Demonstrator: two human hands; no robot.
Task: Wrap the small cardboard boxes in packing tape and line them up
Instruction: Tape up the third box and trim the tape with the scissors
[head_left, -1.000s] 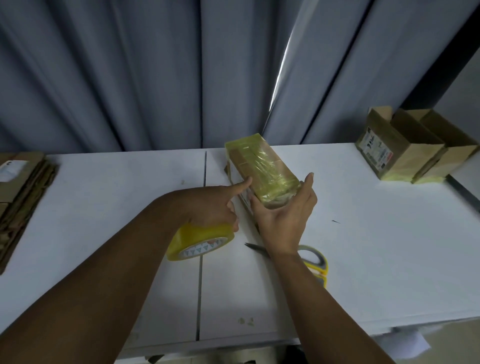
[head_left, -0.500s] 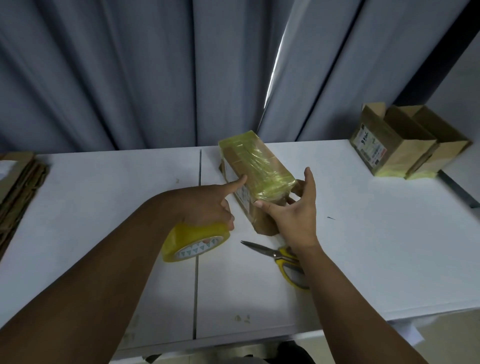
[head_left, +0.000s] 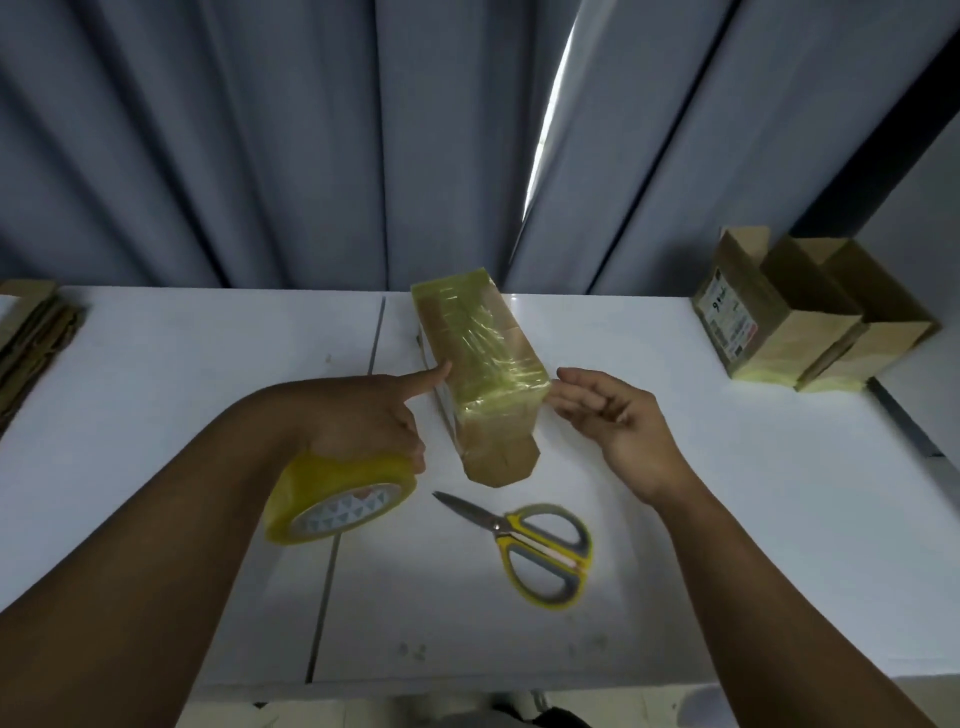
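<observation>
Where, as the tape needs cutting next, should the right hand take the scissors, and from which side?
By the yellow-grey handle loops, coming down from the right. The scissors lie flat and closed on the table, loops toward the right hand, blade tip pointing away to the left, so probably no turning is needed.

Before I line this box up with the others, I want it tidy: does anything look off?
Yes. The box in the middle of the table is unevenly wrapped: the tape on top is wrinkled, and its near end is bare cardboard with a flap jutting out at the bottom.
</observation>
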